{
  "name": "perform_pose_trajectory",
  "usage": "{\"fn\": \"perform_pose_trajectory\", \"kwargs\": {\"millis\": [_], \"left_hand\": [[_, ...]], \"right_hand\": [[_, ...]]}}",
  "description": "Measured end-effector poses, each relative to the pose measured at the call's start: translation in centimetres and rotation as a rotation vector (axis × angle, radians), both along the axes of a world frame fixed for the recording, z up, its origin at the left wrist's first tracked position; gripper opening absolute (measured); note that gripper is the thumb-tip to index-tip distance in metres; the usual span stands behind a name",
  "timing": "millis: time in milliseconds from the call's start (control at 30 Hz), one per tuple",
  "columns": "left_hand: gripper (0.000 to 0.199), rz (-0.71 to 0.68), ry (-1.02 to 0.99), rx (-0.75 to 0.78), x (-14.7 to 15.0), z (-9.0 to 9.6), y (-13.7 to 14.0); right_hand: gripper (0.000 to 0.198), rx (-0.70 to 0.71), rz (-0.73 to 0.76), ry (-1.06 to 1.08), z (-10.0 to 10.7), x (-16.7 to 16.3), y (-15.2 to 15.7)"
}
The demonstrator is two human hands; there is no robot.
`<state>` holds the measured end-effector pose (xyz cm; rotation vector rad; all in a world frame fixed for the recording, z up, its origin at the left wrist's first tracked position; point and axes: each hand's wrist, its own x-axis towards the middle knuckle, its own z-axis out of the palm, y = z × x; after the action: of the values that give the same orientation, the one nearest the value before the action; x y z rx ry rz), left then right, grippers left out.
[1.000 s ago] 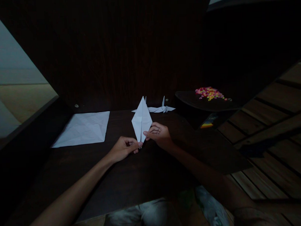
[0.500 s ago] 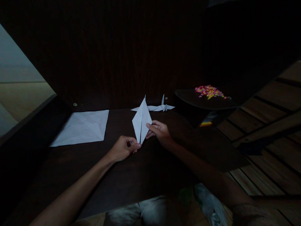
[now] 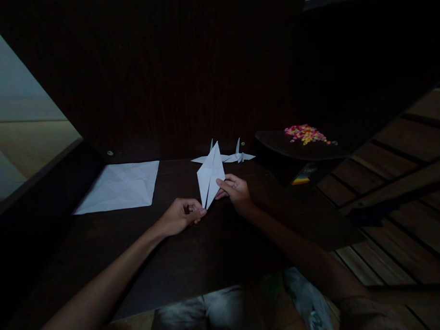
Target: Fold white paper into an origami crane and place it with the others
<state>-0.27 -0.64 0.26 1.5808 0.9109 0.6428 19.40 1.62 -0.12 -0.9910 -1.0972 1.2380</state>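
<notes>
A white sheet of paper folded into a long kite shape (image 3: 210,172) is held up between my hands, with a slit running down its middle to the lower tip. My left hand (image 3: 185,215) pinches that lower tip between thumb and finger. On the right edge, my right hand (image 3: 234,191) grips the paper, thumb in front and fingers behind. Behind it, folded paper cranes (image 3: 240,157) rest at the back of the dark table; the held paper partly covers them.
A creased white paper sheet (image 3: 121,185) lies flat on the table (image 3: 155,268) at the left. Small colourful pieces (image 3: 307,134) are heaped on a raised dark shelf (image 3: 277,143) at the right. A plastic bag (image 3: 307,299) is below the table's front edge.
The folded paper has tilted, its top tip leaning further right and slightly lower. My right hand has shifted a little to the right; my left hand has barely moved.
</notes>
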Motion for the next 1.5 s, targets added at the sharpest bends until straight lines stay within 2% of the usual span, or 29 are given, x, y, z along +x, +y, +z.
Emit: {"fn": "perform_pose_trajectory", "kwargs": {"millis": [167,267,367,500,700,867,1000,1167,1400,1500], "left_hand": [[0.039,-0.003,-0.019,-0.024,-0.1,-0.2,0.1],[0.051,-0.056,-0.059,-0.085,-0.3,0.0,0.4],[0.062,-0.002,-0.108,-0.127,-0.4,-0.1,0.9],[0.051,0.085,-0.167,-0.129,-0.3,0.0,1.2],[0.032,0.177,-0.145,-0.039,-0.3,0.8,0.9],[0.032,0.251,-0.219,-0.052,-0.3,0.6,0.8],[0.033,0.247,-0.234,-0.041,0.0,0.4,0.5],[0.029,0.258,-0.211,-0.012,0.0,0.7,0.5],[0.029,0.355,-0.309,-0.085,-0.5,0.4,1.3],[0.03,0.363,-0.308,-0.119,-0.6,0.2,1.3]], "right_hand": [[0.036,0.009,0.0,0.001,0.0,0.0,0.0],[0.037,0.011,-0.017,0.01,0.0,0.0,0.1],[0.038,0.002,-0.018,0.017,0.1,0.0,0.1],[0.039,-0.019,0.023,0.028,0.0,-0.2,-0.1],[0.037,-0.025,0.119,-0.012,0.0,-0.8,-0.8],[0.038,-0.07,0.19,-0.021,-0.1,-1.0,-1.2],[0.036,-0.107,0.252,-0.057,-0.3,-1.1,-1.3],[0.038,-0.134,0.257,-0.067,0.1,-1.0,-1.4],[0.041,-0.22,0.44,-0.099,0.4,-0.9,-1.6],[0.042,-0.228,0.45,-0.102,0.2,-1.1,-1.5]]}}
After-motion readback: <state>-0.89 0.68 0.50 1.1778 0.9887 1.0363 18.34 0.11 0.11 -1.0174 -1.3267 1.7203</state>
